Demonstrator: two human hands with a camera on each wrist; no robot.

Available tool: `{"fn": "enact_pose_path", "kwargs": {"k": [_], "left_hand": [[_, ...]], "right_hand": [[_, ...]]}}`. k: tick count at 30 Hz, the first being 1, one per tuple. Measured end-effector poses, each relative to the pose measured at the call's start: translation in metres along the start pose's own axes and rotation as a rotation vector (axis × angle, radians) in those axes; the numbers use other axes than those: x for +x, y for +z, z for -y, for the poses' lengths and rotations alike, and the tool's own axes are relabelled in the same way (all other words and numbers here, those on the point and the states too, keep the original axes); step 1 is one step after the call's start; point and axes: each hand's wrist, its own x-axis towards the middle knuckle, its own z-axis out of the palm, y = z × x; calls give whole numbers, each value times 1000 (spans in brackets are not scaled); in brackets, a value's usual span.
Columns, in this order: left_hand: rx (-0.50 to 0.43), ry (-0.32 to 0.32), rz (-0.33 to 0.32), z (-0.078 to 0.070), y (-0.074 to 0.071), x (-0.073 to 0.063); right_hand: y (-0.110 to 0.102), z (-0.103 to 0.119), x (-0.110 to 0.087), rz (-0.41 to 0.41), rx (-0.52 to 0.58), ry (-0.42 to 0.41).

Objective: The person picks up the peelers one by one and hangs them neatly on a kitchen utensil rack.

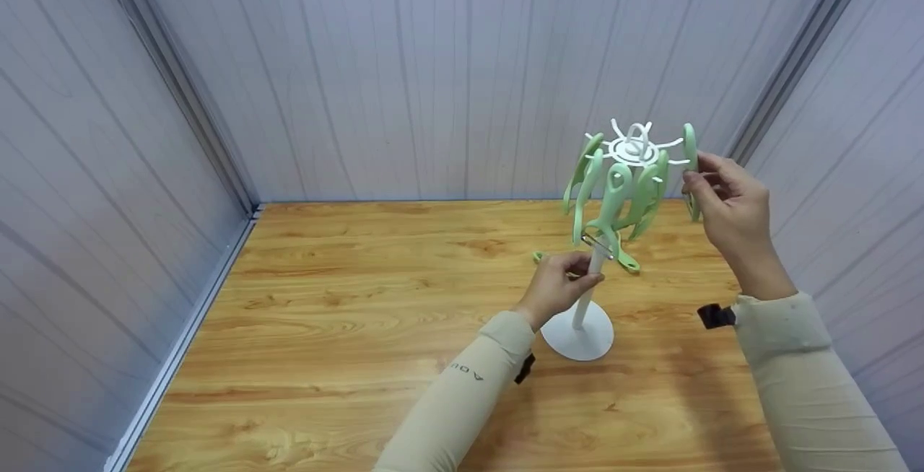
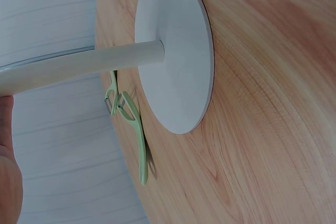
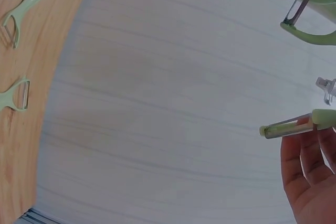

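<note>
A white stand [image 1: 577, 342] rises from a round base to a ring of hooks at the top, where several light-green peelers [image 1: 612, 194] hang by their handle holes. My left hand [image 1: 556, 286] grips its pole [image 2: 105, 59] below the hanging peelers. On the right side, my right hand [image 1: 736, 205] pinches one green peeler [image 1: 690, 147] upright, handle end up, close to the tips of the right-hand hooks. Its metal blade points away from the fingers in the right wrist view, above the raised hand [image 3: 310, 171].
Two more peelers lie on the wooden table [image 1: 361, 328] behind the stand; one peeler [image 3: 26, 9] and the other peeler [image 3: 13, 98] show separately in the right wrist view. Pale panel walls [image 1: 433, 82] enclose the table at the back and sides.
</note>
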Motion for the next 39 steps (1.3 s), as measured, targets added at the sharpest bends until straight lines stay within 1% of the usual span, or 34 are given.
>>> {"fn": "enact_pose_path", "kwargs": {"k": [6,12,18,27,35,39], "left_hand": [[11,9,-1,2,0,1],[5,5,3,3,-1,2],[4,17,7,2,-1,3],[-15,2,7,0,-1,3],[-38,8,2,-1,0,4],[-44,5,8,-1,0,3]], "right_hand": [[4,1,1,6,17,-48],[8,3,0,19,-5,-63],[13,3,-1,47,17,-94],[14,2,-9,84,29,-92],[14,8,-15,88,30,-85],[13,12,-17,75,31,-72]]}}
